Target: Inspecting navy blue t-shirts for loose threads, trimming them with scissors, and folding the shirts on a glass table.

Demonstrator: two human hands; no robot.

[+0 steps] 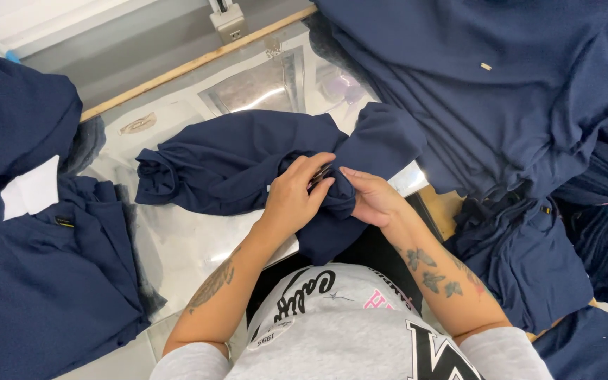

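A crumpled navy blue garment (233, 158) lies across the shiny table top (177, 243) in front of me. My left hand (295, 193) and my right hand (371, 197) meet at its near right part and pinch the cloth between the fingers. A small dark object, perhaps a tool or tag, shows between my left fingers, too small to tell. The rest of the garment trails off to the left, loose and wrinkled.
A tall stack of navy garments (501, 84) fills the right side and spills down to the right edge. More navy pieces (43, 281) lie at the left, one with a white label (31, 190). A wooden strip (191, 65) and a metal fitting (228, 22) lie beyond the table.
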